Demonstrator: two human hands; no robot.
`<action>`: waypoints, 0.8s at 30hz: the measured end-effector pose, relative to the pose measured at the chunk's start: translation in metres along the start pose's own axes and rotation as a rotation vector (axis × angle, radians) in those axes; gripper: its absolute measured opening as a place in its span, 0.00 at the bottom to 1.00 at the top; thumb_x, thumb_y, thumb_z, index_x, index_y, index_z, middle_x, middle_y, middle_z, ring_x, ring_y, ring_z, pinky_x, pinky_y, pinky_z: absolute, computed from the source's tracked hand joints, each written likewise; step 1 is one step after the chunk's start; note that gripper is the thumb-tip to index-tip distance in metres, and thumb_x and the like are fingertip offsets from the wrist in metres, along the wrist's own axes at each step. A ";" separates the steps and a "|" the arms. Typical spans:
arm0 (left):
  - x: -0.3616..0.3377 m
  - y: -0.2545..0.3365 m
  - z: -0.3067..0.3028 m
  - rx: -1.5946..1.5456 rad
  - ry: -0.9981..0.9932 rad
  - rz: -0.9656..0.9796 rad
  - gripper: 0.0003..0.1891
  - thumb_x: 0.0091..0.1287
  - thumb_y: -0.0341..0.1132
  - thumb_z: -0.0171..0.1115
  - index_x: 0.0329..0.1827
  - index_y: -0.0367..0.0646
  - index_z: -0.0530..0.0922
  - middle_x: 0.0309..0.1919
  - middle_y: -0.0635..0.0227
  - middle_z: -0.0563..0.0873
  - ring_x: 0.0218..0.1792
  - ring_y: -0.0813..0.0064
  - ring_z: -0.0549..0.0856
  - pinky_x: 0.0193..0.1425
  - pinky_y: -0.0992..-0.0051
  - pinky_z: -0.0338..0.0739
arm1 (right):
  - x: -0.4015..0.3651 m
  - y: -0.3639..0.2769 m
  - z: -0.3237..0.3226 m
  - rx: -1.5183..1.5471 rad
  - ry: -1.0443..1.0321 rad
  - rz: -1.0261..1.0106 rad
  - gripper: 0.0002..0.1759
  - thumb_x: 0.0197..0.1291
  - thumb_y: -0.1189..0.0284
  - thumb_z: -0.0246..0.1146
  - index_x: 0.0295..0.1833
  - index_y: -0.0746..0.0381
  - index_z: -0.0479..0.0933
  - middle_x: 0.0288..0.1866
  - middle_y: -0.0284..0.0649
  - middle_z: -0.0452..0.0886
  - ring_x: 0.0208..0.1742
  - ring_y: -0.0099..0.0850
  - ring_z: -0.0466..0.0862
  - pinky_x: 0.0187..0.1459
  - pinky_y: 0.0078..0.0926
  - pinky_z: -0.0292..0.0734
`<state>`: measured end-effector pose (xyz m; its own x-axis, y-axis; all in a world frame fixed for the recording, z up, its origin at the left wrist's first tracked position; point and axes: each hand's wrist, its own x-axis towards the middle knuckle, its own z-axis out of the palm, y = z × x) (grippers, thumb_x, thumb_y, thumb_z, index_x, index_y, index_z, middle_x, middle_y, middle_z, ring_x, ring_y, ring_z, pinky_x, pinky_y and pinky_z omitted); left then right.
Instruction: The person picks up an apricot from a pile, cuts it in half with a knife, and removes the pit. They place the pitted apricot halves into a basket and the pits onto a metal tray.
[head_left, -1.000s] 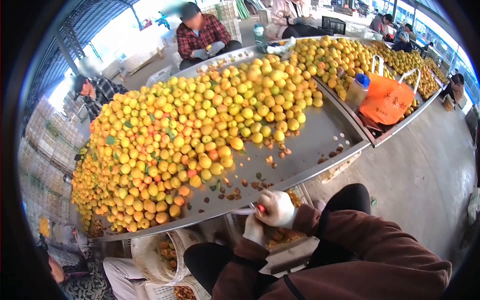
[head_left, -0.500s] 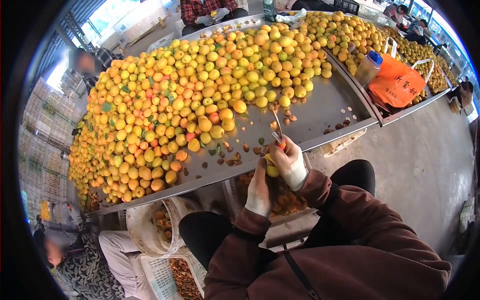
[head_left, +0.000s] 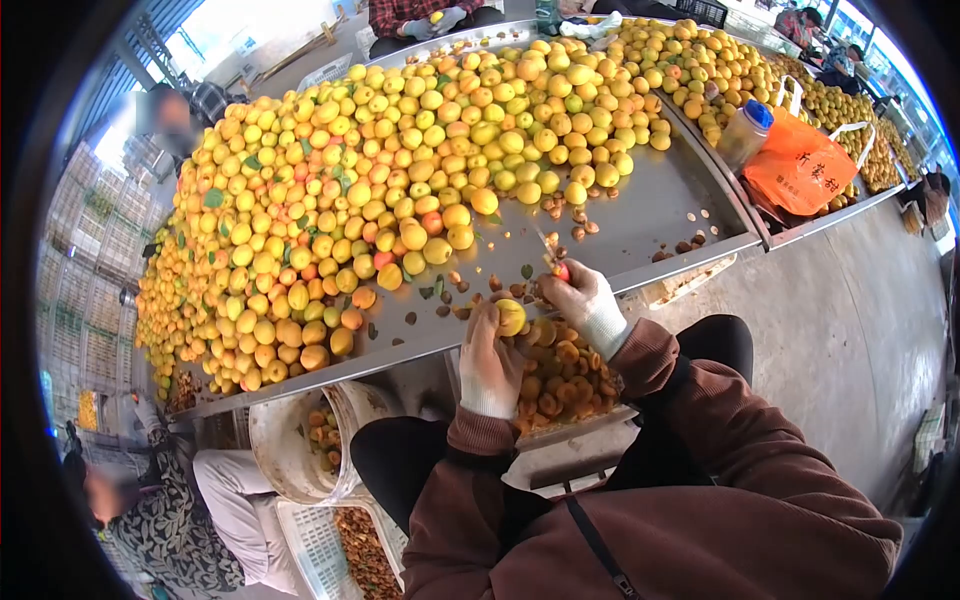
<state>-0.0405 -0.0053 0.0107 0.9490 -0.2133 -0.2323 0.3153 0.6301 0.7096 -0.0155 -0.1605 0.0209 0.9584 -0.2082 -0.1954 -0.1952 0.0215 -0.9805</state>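
My left hand, in a pale glove, is closed around a yellow apricot just in front of the table's edge. My right hand, gloved too, grips a small knife by its red handle. Its thin blade points away from me over the metal table, apart from the apricot. Below both hands, a crate holds cut apricot pieces. A large heap of whole apricots covers much of the tabletop, with stones and leaves scattered along its near side.
An orange bag and a blue-lidded plastic jar stand at the right. A white bucket and a white basket of brown stones are at lower left. Other people sit around the table.
My left hand has moved left, away from my right hand, bringing the apricot into clearer view. The knife is now apart from it. More cut pieces show in the crate below.
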 end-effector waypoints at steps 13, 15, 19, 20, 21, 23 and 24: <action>-0.009 -0.016 0.030 -0.073 0.080 -0.240 0.16 0.78 0.48 0.48 0.48 0.44 0.74 0.29 0.70 0.76 0.24 0.81 0.72 0.31 0.79 0.70 | -0.020 -0.052 -0.009 0.809 -0.172 -0.178 0.20 0.69 0.64 0.55 0.24 0.55 0.59 0.17 0.28 0.57 0.17 0.20 0.56 0.20 0.22 0.53; -0.010 -0.020 0.026 0.107 0.015 -0.182 0.14 0.78 0.45 0.50 0.50 0.43 0.73 0.30 0.70 0.77 0.25 0.82 0.74 0.31 0.80 0.71 | -0.021 -0.051 -0.008 0.795 -0.174 -0.212 0.19 0.70 0.66 0.55 0.24 0.56 0.60 0.17 0.29 0.58 0.16 0.20 0.56 0.19 0.22 0.53; -0.017 -0.019 0.038 0.231 -0.045 0.009 0.27 0.75 0.60 0.47 0.49 0.43 0.75 0.33 0.71 0.79 0.26 0.83 0.78 0.30 0.83 0.74 | -0.026 -0.052 -0.003 0.724 -0.175 -0.260 0.16 0.68 0.68 0.57 0.26 0.58 0.65 0.16 0.30 0.64 0.15 0.19 0.60 0.17 0.21 0.54; -0.015 -0.022 0.035 0.227 -0.041 0.012 0.27 0.75 0.60 0.47 0.49 0.43 0.75 0.33 0.71 0.79 0.26 0.83 0.78 0.30 0.83 0.74 | -0.030 -0.055 0.000 0.608 -0.114 -0.278 0.19 0.70 0.67 0.55 0.25 0.59 0.63 0.17 0.30 0.63 0.16 0.19 0.59 0.18 0.21 0.54; -0.013 -0.027 0.031 0.361 -0.039 0.005 0.26 0.76 0.59 0.46 0.50 0.42 0.75 0.34 0.71 0.80 0.27 0.83 0.78 0.30 0.83 0.74 | -0.033 -0.056 0.002 0.493 -0.053 -0.295 0.21 0.72 0.65 0.54 0.24 0.59 0.61 0.17 0.31 0.62 0.16 0.19 0.59 0.19 0.20 0.54; -0.012 -0.032 0.025 0.492 -0.034 0.002 0.25 0.77 0.57 0.46 0.51 0.41 0.75 0.35 0.71 0.80 0.27 0.84 0.78 0.31 0.84 0.74 | -0.037 -0.051 0.003 0.516 -0.083 -0.308 0.15 0.68 0.71 0.57 0.26 0.59 0.66 0.19 0.30 0.67 0.18 0.18 0.65 0.20 0.20 0.59; -0.014 -0.031 0.028 0.518 -0.043 0.130 0.25 0.78 0.56 0.45 0.53 0.40 0.74 0.36 0.71 0.81 0.26 0.85 0.77 0.29 0.84 0.74 | -0.038 -0.048 0.004 0.542 -0.110 -0.321 0.11 0.64 0.76 0.61 0.29 0.60 0.70 0.20 0.28 0.71 0.20 0.16 0.70 0.20 0.19 0.63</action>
<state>-0.0641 -0.0428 0.0102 0.9756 -0.1954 -0.1006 0.1409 0.2048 0.9686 -0.0420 -0.1496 0.0758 0.9730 -0.1853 0.1375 0.2108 0.4719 -0.8561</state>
